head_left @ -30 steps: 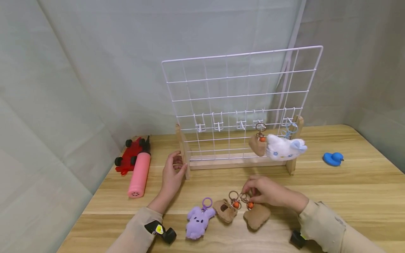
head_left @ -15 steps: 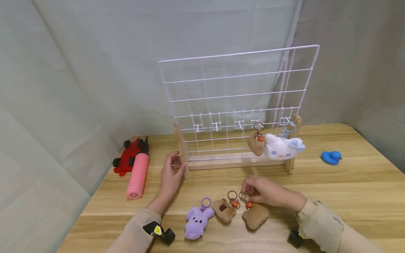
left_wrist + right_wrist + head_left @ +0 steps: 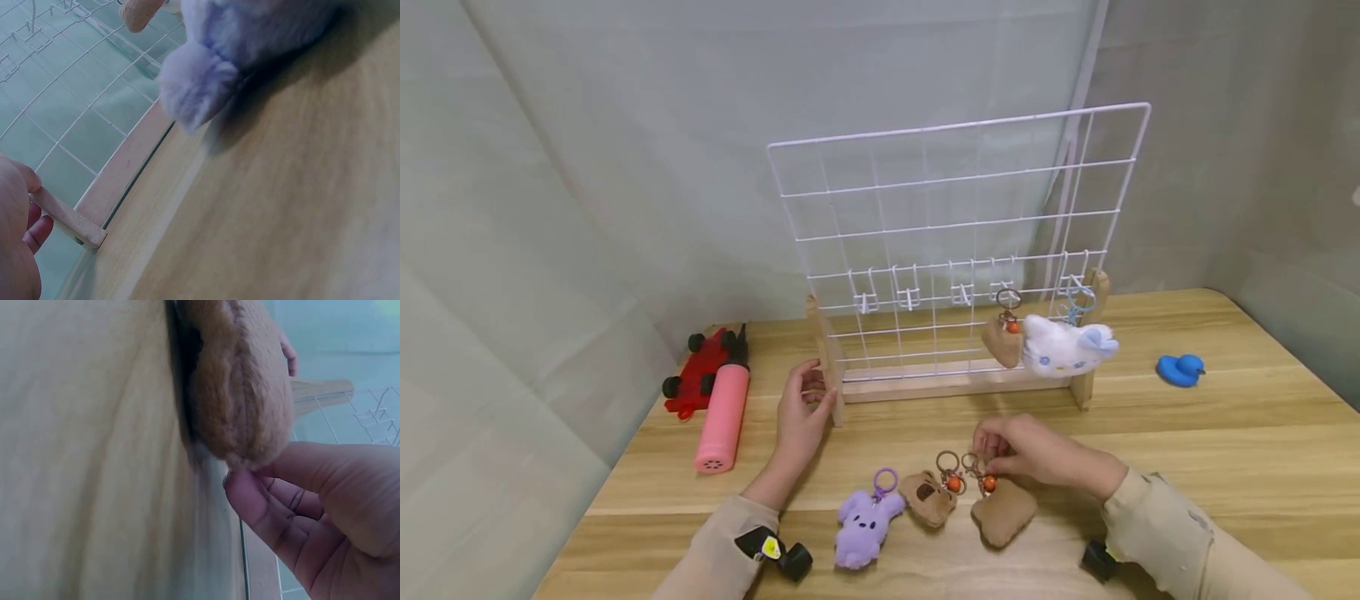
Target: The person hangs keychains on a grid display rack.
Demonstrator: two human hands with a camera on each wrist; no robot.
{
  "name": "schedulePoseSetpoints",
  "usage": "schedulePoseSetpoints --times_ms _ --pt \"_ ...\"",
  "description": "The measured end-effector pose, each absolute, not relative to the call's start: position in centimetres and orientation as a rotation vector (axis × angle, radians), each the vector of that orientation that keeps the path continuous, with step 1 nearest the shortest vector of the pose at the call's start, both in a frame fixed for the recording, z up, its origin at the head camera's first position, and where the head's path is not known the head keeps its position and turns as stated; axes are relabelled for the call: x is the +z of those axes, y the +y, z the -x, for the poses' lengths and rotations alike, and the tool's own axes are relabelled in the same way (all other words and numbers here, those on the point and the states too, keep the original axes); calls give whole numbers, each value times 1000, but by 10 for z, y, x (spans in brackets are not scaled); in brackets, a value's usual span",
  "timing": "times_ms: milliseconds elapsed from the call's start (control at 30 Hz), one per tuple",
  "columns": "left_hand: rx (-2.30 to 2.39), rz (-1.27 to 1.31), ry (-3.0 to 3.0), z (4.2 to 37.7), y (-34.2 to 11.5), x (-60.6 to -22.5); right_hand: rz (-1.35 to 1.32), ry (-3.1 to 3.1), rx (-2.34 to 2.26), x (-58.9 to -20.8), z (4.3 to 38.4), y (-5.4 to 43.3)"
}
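Observation:
My left hand (image 3: 800,408) grips the left wooden leg (image 3: 824,358) of a white wire grid rack (image 3: 917,385). In the left wrist view the thumb and fingers lie on either side of that leg. My right hand (image 3: 1041,450) pinches the ring end of a brown plush keychain (image 3: 1003,512) lying on the table; its fingertips are partly hidden by the plush in the right wrist view. Left of it lie a bear-faced plush keychain (image 3: 928,498) and a purple plush keychain (image 3: 861,533). A white cat plush keychain (image 3: 1063,348) and another brown one (image 3: 1002,342) hang from the rack's right hooks.
Several white hooks (image 3: 908,298) line the grid. At the left of the table a pink cylinder (image 3: 724,421) with a black end lies beside a red toy car (image 3: 700,371) with black wheels. A blue toy duck (image 3: 1180,370) sits at the right.
The whole head view has shifted slightly, so the rack and table items appear a little further left. Both hands keep nearly the same places and holds.

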State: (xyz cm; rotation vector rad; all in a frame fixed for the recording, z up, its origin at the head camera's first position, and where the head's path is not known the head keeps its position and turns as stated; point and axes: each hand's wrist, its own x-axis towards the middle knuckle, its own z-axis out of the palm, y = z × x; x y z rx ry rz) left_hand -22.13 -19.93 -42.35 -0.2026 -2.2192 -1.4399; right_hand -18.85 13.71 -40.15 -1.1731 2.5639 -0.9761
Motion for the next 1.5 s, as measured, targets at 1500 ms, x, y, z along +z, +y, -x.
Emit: schedulePoseSetpoints --times_ms 1500 --pt "-1450 207 -2222 222 -200 -423 1277 2656 -1041 -337 185 153"
